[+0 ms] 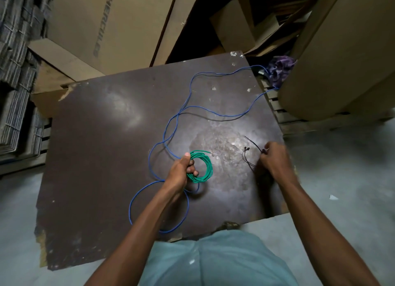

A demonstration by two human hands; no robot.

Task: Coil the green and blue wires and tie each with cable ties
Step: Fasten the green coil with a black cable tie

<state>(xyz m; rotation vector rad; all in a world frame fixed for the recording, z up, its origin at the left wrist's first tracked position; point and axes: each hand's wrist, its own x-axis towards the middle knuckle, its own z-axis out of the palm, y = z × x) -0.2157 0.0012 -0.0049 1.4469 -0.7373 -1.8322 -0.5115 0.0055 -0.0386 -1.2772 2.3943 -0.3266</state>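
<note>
The left hand [182, 170] grips the green wire [206, 167], wound into a coil, by its near-left arc, fingers curled through the loop just above the table [96, 157]. It looks light and springy, so letting go would likely let the turns fan open; best tied right beside the fingers. The right hand [272, 157] pinches 1 of the black cable ties [251, 155], thin and flexible. The blue wire [181, 112] lies loose beyond and below the left hand, uncoiled
</note>
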